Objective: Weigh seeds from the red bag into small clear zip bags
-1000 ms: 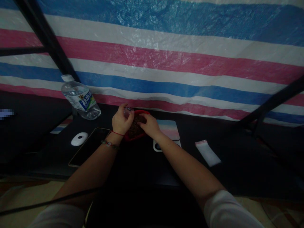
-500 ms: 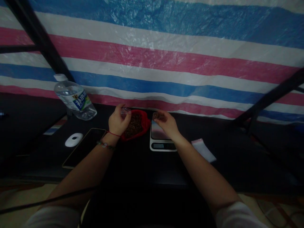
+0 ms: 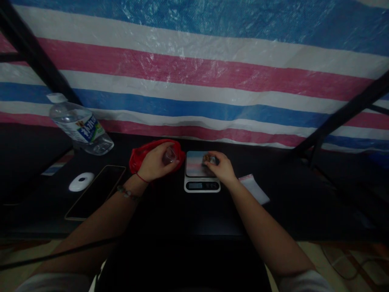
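Note:
My left hand (image 3: 154,162) is closed around a small clear plastic cup (image 3: 171,154), held over the open red bag (image 3: 138,156). The brown bits inside the bag are hidden behind that hand now. My right hand (image 3: 224,167) pinches a small clear container (image 3: 209,159) with brown pieces in it. That container is at the right side of the plate of a white kitchen scale (image 3: 194,164); whether it rests on the plate or is just above it I cannot tell. The scale's display is lit, but its digits are too small to read.
On the left of the black table (image 3: 182,219) stand a tilted-looking clear bottle (image 3: 88,129), a white oval case (image 3: 81,181) and a dark phone (image 3: 97,192). A small white zip bag (image 3: 255,190) lies right of the scale. A striped tarp (image 3: 200,89) hangs behind.
My left hand has come across the red bag with the clear cup, covering the brown bits. The container in my right hand has moved inward over the scale plate. The view has shifted slightly.

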`<act>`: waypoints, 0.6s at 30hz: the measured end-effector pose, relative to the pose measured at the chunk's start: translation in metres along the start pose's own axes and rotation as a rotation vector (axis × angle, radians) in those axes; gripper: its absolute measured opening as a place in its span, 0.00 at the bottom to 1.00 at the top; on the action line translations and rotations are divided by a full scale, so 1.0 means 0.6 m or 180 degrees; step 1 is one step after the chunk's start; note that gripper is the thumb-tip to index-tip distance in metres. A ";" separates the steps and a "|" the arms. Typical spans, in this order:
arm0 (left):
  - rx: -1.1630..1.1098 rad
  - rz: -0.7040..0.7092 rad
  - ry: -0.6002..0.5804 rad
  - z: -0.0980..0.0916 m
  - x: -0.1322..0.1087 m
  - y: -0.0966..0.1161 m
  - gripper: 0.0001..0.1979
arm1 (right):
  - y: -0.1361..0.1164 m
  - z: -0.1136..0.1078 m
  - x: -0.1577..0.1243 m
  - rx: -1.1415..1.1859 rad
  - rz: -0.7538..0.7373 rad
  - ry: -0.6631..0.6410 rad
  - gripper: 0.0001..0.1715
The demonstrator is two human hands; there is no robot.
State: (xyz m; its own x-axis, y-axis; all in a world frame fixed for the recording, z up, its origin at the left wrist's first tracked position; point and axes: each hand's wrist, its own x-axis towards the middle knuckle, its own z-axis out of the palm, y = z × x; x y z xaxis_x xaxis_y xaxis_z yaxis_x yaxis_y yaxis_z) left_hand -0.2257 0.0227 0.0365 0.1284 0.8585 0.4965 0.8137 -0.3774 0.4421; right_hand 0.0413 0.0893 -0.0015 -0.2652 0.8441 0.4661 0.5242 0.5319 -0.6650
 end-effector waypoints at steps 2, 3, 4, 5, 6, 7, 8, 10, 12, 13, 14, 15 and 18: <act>0.0011 0.0012 -0.0071 0.004 0.002 0.003 0.30 | 0.008 0.005 -0.001 -0.0009 0.0043 -0.0021 0.20; -0.0011 -0.0002 -0.0075 0.006 0.002 0.003 0.31 | 0.012 0.008 -0.001 -0.0015 0.0062 -0.0052 0.20; -0.0046 -0.0034 -0.0066 0.009 0.003 0.003 0.31 | 0.015 0.011 -0.001 -0.0017 0.0074 -0.0082 0.20; -0.0090 -0.0081 -0.0052 0.011 0.003 0.003 0.31 | 0.018 0.012 -0.001 -0.0010 0.0070 -0.0095 0.21; -0.0137 -0.0132 -0.0036 0.014 0.002 0.002 0.30 | 0.019 0.012 -0.001 0.0007 0.0047 -0.0077 0.24; -0.0179 -0.0177 -0.0019 0.016 0.002 0.002 0.30 | 0.020 0.011 -0.002 0.0027 0.0010 -0.0013 0.26; -0.0211 -0.0204 -0.0009 0.017 0.002 0.002 0.29 | 0.020 0.008 -0.003 0.0041 -0.0034 0.0101 0.27; -0.0240 -0.0174 -0.0030 0.017 0.001 0.005 0.27 | 0.018 -0.002 -0.005 0.0039 -0.0141 0.0411 0.26; -0.0225 -0.0056 -0.0050 0.015 0.000 0.010 0.25 | 0.010 -0.016 -0.009 0.0068 -0.0244 0.0714 0.19; -0.0197 0.0027 -0.0058 0.014 -0.001 0.014 0.25 | 0.005 -0.023 -0.011 0.0115 -0.0289 0.0824 0.17; -0.0160 0.0123 -0.0061 0.013 -0.002 0.018 0.26 | -0.002 -0.029 -0.014 0.0173 -0.0338 0.0891 0.15; -0.0123 0.0231 -0.0058 0.013 -0.003 0.023 0.26 | -0.011 -0.033 -0.018 0.0232 -0.0406 0.0899 0.13; -0.0020 0.0596 -0.0096 0.016 -0.007 0.036 0.29 | -0.041 -0.036 -0.031 0.0385 -0.0813 0.0507 0.11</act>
State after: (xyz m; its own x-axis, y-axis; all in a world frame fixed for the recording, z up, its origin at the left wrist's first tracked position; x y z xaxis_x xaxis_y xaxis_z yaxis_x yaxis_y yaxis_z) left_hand -0.2032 0.0144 0.0368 0.2941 0.7830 0.5481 0.7704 -0.5336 0.3489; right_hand 0.0507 0.0591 0.0188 -0.2410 0.6660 0.7060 0.3545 0.7376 -0.5747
